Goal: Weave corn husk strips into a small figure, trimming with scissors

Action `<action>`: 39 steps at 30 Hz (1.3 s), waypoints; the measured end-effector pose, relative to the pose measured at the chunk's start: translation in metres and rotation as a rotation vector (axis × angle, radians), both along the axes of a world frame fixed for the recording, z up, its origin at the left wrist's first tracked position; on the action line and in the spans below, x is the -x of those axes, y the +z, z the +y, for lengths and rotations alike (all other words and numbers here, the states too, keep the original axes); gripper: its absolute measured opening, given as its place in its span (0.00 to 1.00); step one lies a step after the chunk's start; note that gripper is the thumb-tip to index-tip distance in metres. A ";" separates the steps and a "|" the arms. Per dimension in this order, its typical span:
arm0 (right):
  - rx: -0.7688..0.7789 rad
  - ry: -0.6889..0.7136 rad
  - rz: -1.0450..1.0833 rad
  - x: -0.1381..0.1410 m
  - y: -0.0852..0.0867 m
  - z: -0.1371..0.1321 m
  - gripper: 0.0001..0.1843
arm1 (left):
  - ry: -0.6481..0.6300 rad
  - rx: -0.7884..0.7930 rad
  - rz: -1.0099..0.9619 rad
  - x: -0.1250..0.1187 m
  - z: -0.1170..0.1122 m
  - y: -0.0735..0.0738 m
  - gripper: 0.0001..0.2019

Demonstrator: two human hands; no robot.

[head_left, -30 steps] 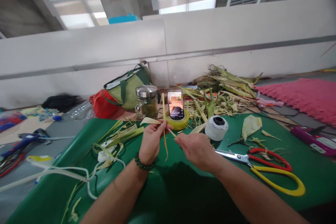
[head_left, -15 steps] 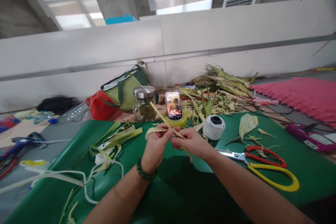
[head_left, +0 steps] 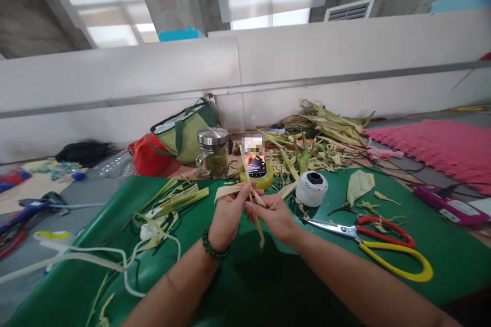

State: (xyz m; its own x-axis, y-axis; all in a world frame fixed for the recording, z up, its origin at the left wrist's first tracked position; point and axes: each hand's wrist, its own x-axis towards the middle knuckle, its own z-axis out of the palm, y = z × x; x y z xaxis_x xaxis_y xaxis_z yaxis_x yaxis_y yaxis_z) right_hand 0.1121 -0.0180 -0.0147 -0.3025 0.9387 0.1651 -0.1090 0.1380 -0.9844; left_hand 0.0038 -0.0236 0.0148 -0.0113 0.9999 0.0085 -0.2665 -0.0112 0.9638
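The mug [head_left: 212,157] holds greenish stuff; left hand [head_left: 227,215] and right hand [head_left: 276,218] pinch a husk strip [head_left: 258,227] pointing lengthwise toward the phone [head_left: 258,167].

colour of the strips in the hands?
Pale straw yellow strips, seen best in the head view.

Brought the right hand [head_left: 276,217] in close beside the left hand [head_left: 229,217], closing the gap seen a second ago. Swung the long strip [head_left: 258,230] from near upright to a clear slant half a second ago, then back to a steep lean, returning its upper end from well left of the phone [head_left: 255,163] to that edge. Bent the wide strip [head_left: 221,192] from pointing outward to drooping leftward. Uncovered the tip of the scissors [head_left: 351,230]. Switched to a different picture on the phone.
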 end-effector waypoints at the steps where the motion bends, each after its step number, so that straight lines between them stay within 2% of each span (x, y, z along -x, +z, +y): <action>1: 0.018 0.001 0.012 -0.002 0.001 0.002 0.21 | -0.033 -0.001 -0.017 0.000 -0.001 0.001 0.20; 4: 0.038 0.021 0.009 -0.005 0.002 0.003 0.20 | -0.044 -0.013 -0.051 0.000 -0.003 0.002 0.19; 7: -0.015 0.023 -0.093 -0.003 0.000 -0.002 0.19 | 0.046 -0.010 -0.041 -0.001 -0.003 -0.002 0.16; 11: -0.278 -0.068 -0.327 -0.001 -0.002 -0.007 0.21 | 0.091 -0.011 -0.048 -0.002 0.002 -0.005 0.16; 14: -0.426 -0.057 -0.519 -0.008 0.003 -0.005 0.22 | 0.063 -0.003 -0.052 0.002 0.006 -0.002 0.17; 16: -0.509 -0.111 -0.633 -0.016 0.008 -0.001 0.22 | 0.040 -0.013 -0.039 0.006 0.007 0.000 0.18; 19: -0.655 -0.232 -0.719 -0.026 0.011 0.003 0.25 | 0.043 -0.033 0.033 0.011 0.008 0.002 0.16; 23: -0.898 -0.302 -0.869 -0.028 0.010 0.001 0.26 | 0.069 -0.053 0.083 0.011 0.008 0.002 0.15; 27: -1.077 -0.384 -0.928 -0.027 0.008 -0.004 0.25 | 0.016 -0.075 0.085 0.011 0.010 0.000 0.14; 30: -1.085 -0.424 -0.935 -0.028 0.008 -0.002 0.26 | -0.043 -0.082 0.108 0.014 0.010 0.000 0.15; 35: -0.999 -0.444 -0.937 -0.032 0.010 0.004 0.27 | -0.117 -0.131 0.115 0.016 0.004 0.005 0.16; 39: -1.000 -0.382 -0.950 -0.032 0.010 0.005 0.25 | -0.081 -0.120 0.122 0.013 0.003 0.005 0.15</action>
